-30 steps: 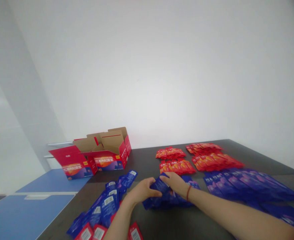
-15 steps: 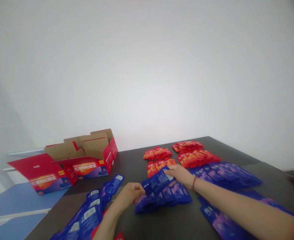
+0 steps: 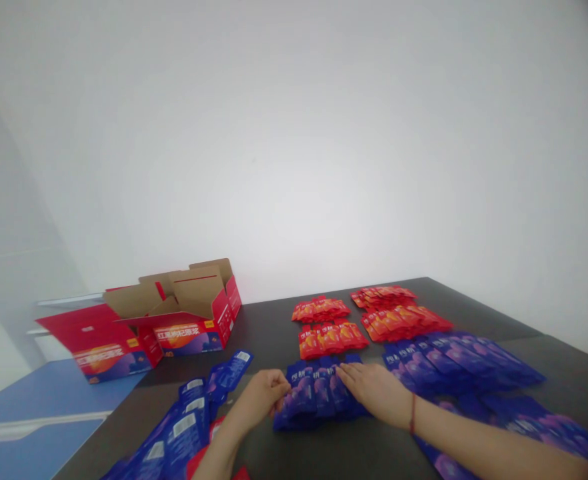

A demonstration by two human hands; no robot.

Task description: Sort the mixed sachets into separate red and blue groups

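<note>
A row of overlapping blue pouches lies in front of me on the dark table. My left hand is closed in a pinch at the left edge of this row, its fingertips on the border of the leftmost blue pouch. Flat across the right part of the same row rests my right hand, fingers stretched out and touching the pouches. Close to my left forearm lies a loose heap of blue pouches with white label patches, and some red pouches show partly beneath the arm.
Two open red cartons stand at the back left of the dark table. Orange-red pouches lie in rows behind my hands, with more red rows to their right. Further blue rows spread at right, partly under my right forearm.
The blue pouch held tilted between both hands is now down on the row. My right hand has lowered and flattened onto the pouches; my left hand stays at the row's left edge.
</note>
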